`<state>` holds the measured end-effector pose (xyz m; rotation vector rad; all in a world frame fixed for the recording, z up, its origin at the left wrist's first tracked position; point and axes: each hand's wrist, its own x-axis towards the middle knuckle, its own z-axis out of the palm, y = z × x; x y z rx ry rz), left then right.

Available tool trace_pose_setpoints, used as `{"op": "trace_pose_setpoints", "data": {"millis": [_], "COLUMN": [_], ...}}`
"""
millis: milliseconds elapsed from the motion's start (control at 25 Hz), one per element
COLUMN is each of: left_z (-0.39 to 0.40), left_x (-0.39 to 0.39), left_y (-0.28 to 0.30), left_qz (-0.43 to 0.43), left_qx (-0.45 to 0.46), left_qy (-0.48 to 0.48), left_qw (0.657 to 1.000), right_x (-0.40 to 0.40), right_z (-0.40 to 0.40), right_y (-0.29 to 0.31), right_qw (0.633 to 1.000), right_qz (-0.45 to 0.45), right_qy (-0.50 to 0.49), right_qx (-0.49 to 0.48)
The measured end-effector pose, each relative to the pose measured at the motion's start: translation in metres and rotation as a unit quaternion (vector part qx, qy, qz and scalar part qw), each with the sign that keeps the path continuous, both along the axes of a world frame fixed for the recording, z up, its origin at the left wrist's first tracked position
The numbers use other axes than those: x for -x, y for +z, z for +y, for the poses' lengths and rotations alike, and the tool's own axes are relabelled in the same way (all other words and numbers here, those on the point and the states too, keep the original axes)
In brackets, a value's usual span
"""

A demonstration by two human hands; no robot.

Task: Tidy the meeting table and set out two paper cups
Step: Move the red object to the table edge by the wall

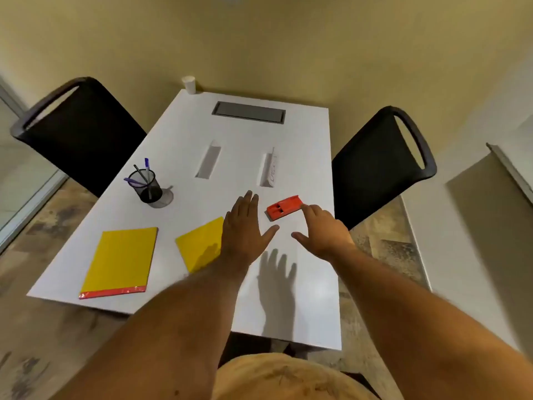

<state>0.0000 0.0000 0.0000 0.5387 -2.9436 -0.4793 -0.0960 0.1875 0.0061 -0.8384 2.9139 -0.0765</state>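
Note:
A white meeting table (pixel 305 298) stretches away from me. Both my hands hover flat above its near half, fingers spread, holding nothing. My left hand (pixel 245 229) covers the right corner of a yellow folder (pixel 199 246). My right hand (pixel 323 229) has its fingertips at the near right end of a red box (pixel 284 207). A second yellow folder with a red strip (pixel 121 261) lies at the near left. A black mesh pen holder (pixel 145 184) with several pens stands left of centre. One white paper cup (pixel 189 84) stands at the far left corner.
Two white folded name cards, the left card (pixel 208 163) and the right card (pixel 268 167), stand mid-table. A grey cable hatch (pixel 248 112) is set into the far end. Black chairs flank the table, the left chair (pixel 78 134) and the right chair (pixel 380 163). A wall is close behind.

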Motion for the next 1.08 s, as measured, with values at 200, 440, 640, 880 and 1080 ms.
{"op": "trace_pose_setpoints", "data": {"millis": [200, 440, 640, 880, 1080], "left_z": [0.012, 0.049, 0.093, 0.131, 0.163], "left_x": [0.044, 0.090, 0.112, 0.121, 0.112], "left_y": [-0.040, -0.083, -0.090, -0.082, -0.074], "left_qz": [-0.046, -0.061, -0.008, 0.085, 0.110], "left_qx": [-0.119, -0.207, -0.297, -0.407, -0.458], "left_qy": [0.108, 0.261, 0.385, 0.493, 0.538], "left_qw": [0.986, 0.941, 0.874, 0.765, 0.699], "right_x": [0.074, 0.165, 0.221, 0.234, 0.223], "right_z": [-0.013, -0.031, -0.044, -0.046, -0.013], "right_y": [-0.025, -0.079, -0.113, -0.122, -0.112], "right_qw": [0.997, 0.966, 0.913, 0.899, 0.901], "right_qz": [-0.058, -0.136, -0.136, -0.137, -0.225], "right_qy": [0.043, 0.207, 0.350, 0.359, 0.345], "right_qx": [-0.013, -0.074, -0.158, -0.209, -0.134]}}
